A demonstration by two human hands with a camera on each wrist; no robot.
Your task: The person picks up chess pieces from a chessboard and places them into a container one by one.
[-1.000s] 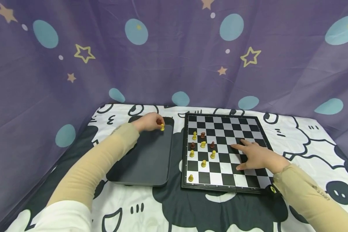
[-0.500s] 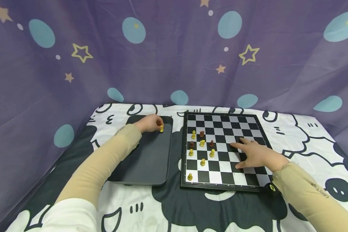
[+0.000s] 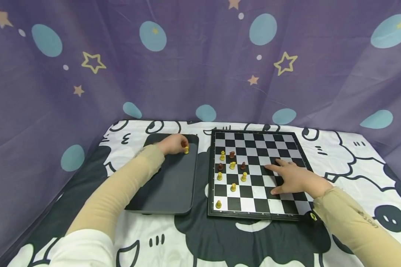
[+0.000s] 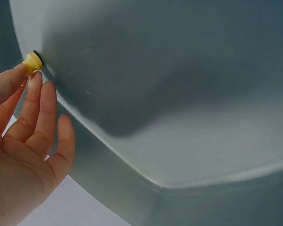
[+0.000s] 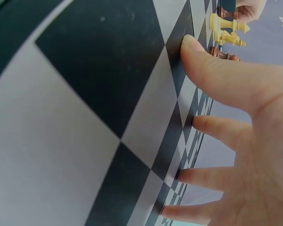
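Note:
In the head view my left hand pinches a yellow chess piece over the far right part of a dark grey tray. The left wrist view shows that yellow piece between thumb and fingertips, its black base turned to the tray; whether they touch I cannot tell. Its kind is hidden by the fingers. My right hand rests with spread fingers on the right half of a chessboard, holding nothing. Thumb and fingertips of the right hand meet the squares in the right wrist view.
Several yellow pieces, among them a pawn, and a few brown ones, including a knight, stand on the board's left side. Tray and board lie side by side on a cartoon-print cloth. Behind hangs a purple curtain.
My left hand has come down slightly and a little to the right with the yellow piece. My right hand has stayed in place on the board.

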